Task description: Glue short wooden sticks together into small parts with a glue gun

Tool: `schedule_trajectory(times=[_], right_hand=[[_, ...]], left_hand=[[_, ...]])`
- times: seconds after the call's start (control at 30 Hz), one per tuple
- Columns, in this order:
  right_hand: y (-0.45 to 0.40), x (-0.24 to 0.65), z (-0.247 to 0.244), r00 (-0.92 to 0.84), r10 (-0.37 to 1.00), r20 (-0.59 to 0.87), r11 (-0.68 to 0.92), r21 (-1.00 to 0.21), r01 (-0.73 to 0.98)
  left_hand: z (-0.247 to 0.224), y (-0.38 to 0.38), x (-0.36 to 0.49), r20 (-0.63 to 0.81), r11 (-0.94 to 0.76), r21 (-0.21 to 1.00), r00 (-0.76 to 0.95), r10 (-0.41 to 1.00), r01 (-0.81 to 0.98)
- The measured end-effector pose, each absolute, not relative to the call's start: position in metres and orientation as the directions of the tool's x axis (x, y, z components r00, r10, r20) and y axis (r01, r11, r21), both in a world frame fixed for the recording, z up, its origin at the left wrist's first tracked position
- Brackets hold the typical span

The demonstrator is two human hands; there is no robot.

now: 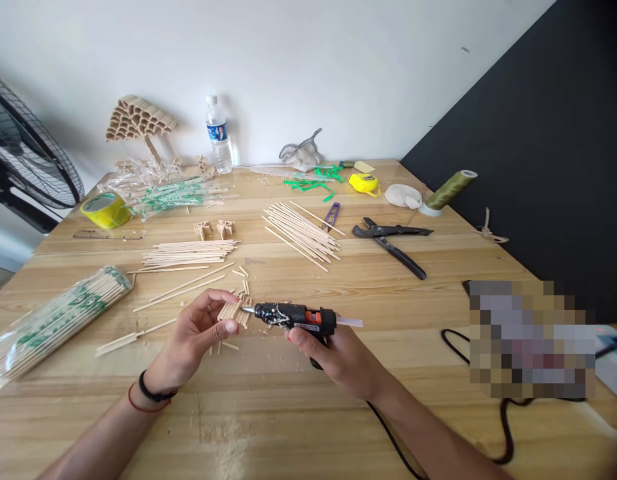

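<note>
Between the fingers of the left hand (191, 341): a small row of short, pale wooden sticks (229, 311), pinched by the thumb below and the other fingers above, its right end sticking out past the fingertips.
Nozzle: the metal tip of a black glue gun (294, 317) with orange parts, at the row's right side; whether they touch is unclear.
Right hand (344, 355): fingers clamped around the glue gun's grip, thumb along its near side; a translucent glue stick (350, 322) juts from the back.
Just beyond the left fingertips: short, loose wooden stick pieces (246, 287) on the pale wooden surface (268, 420).
Farther out: long, thin wooden sticks in a left pile (191, 251) and a right pile (303, 233), with two small stick-built pieces (213, 230) behind the left one.
Right of the piles: black-handled pliers (392, 241), opened, and purple-handled snips (331, 216) beside the right pile.
Left edge: a clear, green-printed bag of sticks (63, 320).
Far side: a yellow tape roll (106, 210), a clear plastic bottle (220, 139) and a yellow tape measure (364, 184).
</note>
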State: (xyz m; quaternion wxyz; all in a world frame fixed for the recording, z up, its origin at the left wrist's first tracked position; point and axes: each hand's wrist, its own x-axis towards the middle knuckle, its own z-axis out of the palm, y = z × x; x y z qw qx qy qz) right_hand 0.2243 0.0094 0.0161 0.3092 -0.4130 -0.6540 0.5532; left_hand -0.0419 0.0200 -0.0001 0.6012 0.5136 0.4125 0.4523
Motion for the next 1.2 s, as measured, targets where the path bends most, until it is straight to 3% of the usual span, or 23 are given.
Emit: schedule_trajectory(times=[1.2], right_hand=[[0.0094,0.2251,0.0165,-0.5,0.865,-0.03,0.043,-0.99,0.134]], left_hand=[[0.0033,0.0185,-0.0431,-0.007,0.027,0.996,0.233,0.972,-0.085]])
